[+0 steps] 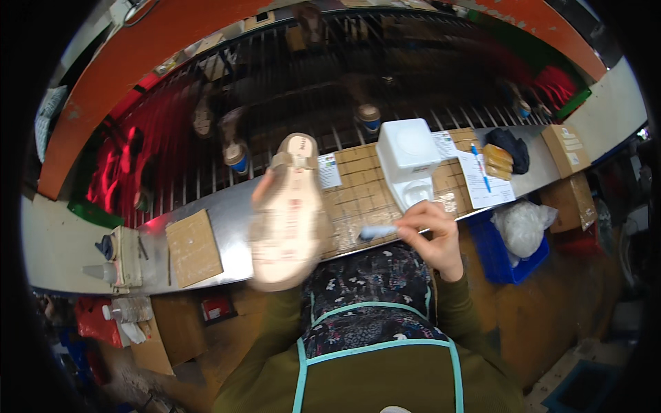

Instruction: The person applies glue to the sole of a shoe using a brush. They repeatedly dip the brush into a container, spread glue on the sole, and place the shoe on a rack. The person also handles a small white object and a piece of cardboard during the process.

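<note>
A beige sandal (292, 220), sole-shaped and with a strap near its toe, is held up over the front edge of the bench, its insole facing me. My left hand (263, 189) grips its left side, and most of that hand is hidden behind the sandal. To the right, my right hand (432, 237) pinches a small pale blue tool with a dark tip (377, 232), blurred and brush-like. Just beyond that hand, a white plastic dispenser (410, 155) with a small cup at its base stands on a tape-covered cardboard mat (351, 196).
Behind the bench runs a dark rack of bars (330, 141) with shoes on it, lit red at the sides. Papers (485, 182), a pen and yellow blocks (497, 162) lie right. A blue bin (513, 268) sits below; a cardboard piece (194, 248) lies left.
</note>
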